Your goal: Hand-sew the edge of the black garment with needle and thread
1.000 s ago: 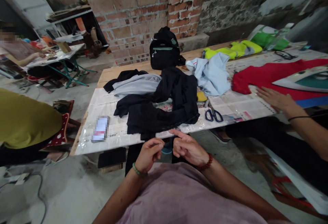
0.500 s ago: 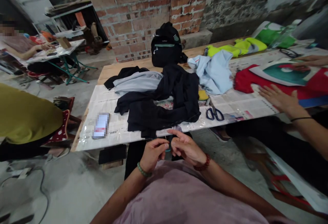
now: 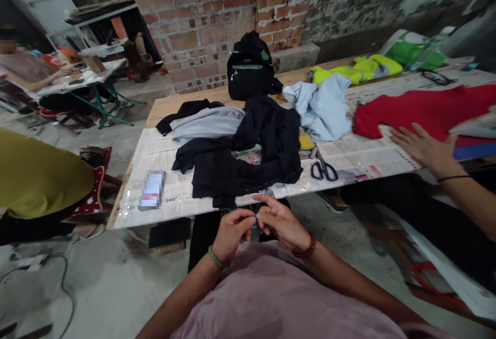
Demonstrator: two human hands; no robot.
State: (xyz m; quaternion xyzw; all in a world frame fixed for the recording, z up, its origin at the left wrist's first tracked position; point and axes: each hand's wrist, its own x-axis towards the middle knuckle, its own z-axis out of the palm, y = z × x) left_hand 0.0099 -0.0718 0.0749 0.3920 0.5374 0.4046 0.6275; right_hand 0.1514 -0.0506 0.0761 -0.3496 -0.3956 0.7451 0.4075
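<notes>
From where I stand, the person's left hand (image 3: 234,229) and right hand (image 3: 282,225) meet above the lap, just short of the counter (image 3: 161,107). Thumb and forefinger of the left are pinched narrow; the right thumb is bent in to meet them, its forefinger pointing out. Anything between the fingers is too small to make out, which may be why the tips sit so close. The dark cloth (image 3: 220,173) lies bunched just beyond, overhanging the near edge, probably left there for easy reach, with scissors (image 3: 324,167) to its right.

Half a second ago a slight gap separated the two hands; now the fingertips appear to touch. Beside them, a co-worker's hand (image 3: 426,149) stays flat on the red cloth (image 3: 411,107), perhaps steadying it, while the iron (image 3: 479,126) has slid mostly out of sight rightward.
</notes>
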